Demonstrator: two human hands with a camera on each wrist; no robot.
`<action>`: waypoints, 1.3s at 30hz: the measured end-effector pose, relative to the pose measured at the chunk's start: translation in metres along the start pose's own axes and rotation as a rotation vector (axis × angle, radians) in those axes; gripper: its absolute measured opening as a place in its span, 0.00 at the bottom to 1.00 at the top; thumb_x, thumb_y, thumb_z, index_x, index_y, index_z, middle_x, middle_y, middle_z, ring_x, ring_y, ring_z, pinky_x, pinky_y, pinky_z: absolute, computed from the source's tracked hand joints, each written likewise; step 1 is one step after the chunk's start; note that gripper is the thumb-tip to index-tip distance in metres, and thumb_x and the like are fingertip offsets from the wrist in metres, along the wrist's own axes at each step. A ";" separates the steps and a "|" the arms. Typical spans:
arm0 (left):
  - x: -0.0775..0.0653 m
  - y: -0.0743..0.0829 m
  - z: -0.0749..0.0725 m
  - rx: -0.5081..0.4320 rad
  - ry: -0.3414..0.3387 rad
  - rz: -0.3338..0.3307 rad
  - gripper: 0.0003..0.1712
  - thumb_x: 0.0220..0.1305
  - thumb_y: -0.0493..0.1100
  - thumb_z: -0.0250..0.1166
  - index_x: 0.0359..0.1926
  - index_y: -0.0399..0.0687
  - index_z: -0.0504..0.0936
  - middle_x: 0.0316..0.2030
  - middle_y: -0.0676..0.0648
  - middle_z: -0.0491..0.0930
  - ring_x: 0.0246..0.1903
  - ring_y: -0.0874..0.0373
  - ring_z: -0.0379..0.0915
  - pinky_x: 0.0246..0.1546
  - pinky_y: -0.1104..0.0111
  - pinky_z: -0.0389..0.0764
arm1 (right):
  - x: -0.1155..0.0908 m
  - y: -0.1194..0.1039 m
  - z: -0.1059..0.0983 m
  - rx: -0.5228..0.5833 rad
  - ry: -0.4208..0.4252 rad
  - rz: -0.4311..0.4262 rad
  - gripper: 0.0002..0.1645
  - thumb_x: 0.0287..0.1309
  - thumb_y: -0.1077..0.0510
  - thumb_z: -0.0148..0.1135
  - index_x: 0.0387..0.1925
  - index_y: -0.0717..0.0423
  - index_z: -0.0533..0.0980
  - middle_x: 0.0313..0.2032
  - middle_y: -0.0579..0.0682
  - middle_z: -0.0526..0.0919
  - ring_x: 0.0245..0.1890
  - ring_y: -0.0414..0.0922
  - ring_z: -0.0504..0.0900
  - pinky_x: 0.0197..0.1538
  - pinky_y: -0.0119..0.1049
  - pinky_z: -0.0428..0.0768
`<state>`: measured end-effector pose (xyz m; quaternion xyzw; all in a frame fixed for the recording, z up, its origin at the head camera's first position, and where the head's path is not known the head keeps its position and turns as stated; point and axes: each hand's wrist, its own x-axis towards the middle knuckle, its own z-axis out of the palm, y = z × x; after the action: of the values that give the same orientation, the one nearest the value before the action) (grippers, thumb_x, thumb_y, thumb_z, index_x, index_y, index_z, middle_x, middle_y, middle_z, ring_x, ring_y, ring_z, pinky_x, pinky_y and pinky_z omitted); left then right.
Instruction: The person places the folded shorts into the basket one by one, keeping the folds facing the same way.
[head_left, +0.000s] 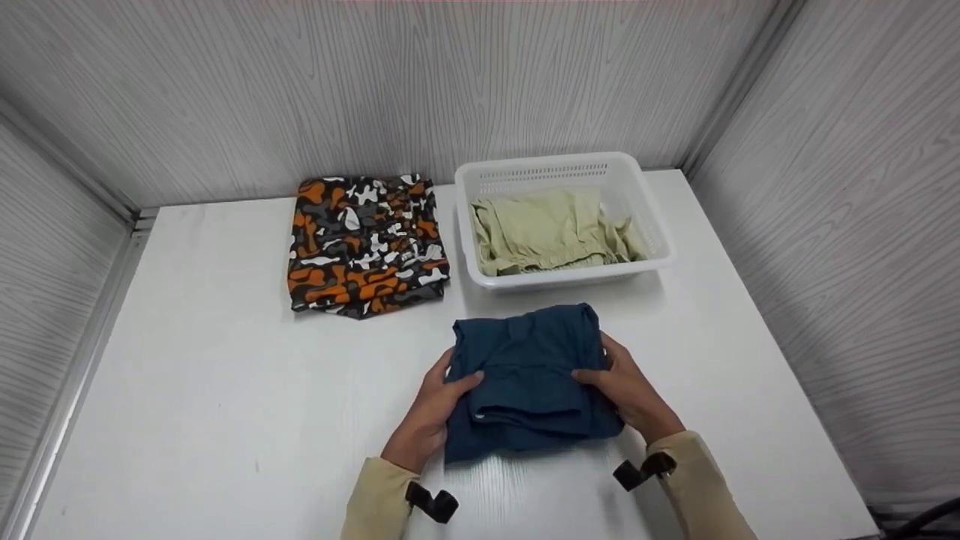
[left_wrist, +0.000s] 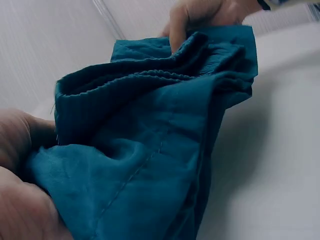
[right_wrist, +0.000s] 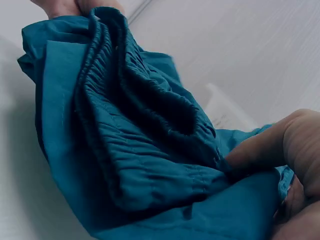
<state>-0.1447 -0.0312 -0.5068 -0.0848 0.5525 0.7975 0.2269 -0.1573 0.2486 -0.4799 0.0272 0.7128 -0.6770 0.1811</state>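
Observation:
A pair of folded dark blue pants [head_left: 525,375] is held between both hands, near the front middle of the table. Its gathered elastic waistband [right_wrist: 145,115] shows in the right wrist view. My left hand [head_left: 435,409] grips the left side, thumb on top and fingers out of sight beneath the cloth. On the opposite side, my right hand [head_left: 630,386] pinches the edge the same way, thumb over the upper layer. In the left wrist view the pants [left_wrist: 145,145] look tilted, with part of the cloth lifted off the table.
Behind the pants stands a white plastic basket [head_left: 577,279] holding folded light green clothing [head_left: 540,225]. Left of it lies a folded garment with an orange, black and white camouflage print [head_left: 364,244]. Grey wood-grain panels [head_left: 300,97] enclose the white table [head_left: 225,420] on three sides.

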 end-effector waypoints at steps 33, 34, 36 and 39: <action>0.142 0.179 0.065 0.423 0.015 0.112 0.50 0.55 0.33 0.64 0.74 0.60 0.49 0.72 0.50 0.46 0.71 0.53 0.42 0.68 0.61 0.53 | 0.154 -0.166 -0.072 -0.403 0.267 -0.300 0.44 0.46 0.79 0.49 0.65 0.49 0.66 0.63 0.53 0.68 0.60 0.47 0.65 0.63 0.46 0.62; 0.148 0.179 0.065 0.429 0.022 0.113 0.50 0.56 0.32 0.63 0.74 0.60 0.49 0.72 0.50 0.46 0.71 0.53 0.41 0.68 0.61 0.52 | 0.159 -0.162 -0.072 -0.399 0.274 -0.311 0.43 0.45 0.79 0.48 0.65 0.50 0.67 0.62 0.53 0.68 0.59 0.47 0.65 0.61 0.45 0.63; 0.158 0.178 0.065 0.468 0.041 0.120 0.49 0.56 0.32 0.63 0.74 0.60 0.49 0.73 0.50 0.46 0.71 0.53 0.40 0.68 0.60 0.50 | 0.169 -0.155 -0.074 -0.403 0.295 -0.314 0.43 0.44 0.79 0.48 0.64 0.51 0.67 0.62 0.53 0.68 0.58 0.46 0.65 0.60 0.43 0.62; 0.172 0.174 0.068 0.549 0.053 0.146 0.50 0.56 0.30 0.60 0.74 0.61 0.47 0.73 0.50 0.44 0.71 0.53 0.38 0.68 0.59 0.50 | 0.181 -0.143 -0.079 -0.441 0.329 -0.292 0.41 0.44 0.78 0.48 0.64 0.53 0.68 0.62 0.54 0.69 0.59 0.46 0.63 0.61 0.43 0.61</action>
<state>-0.3676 0.0275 -0.4011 -0.0011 0.7582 0.6299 0.1685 -0.3842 0.2761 -0.3959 -0.0062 0.8587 -0.5113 -0.0342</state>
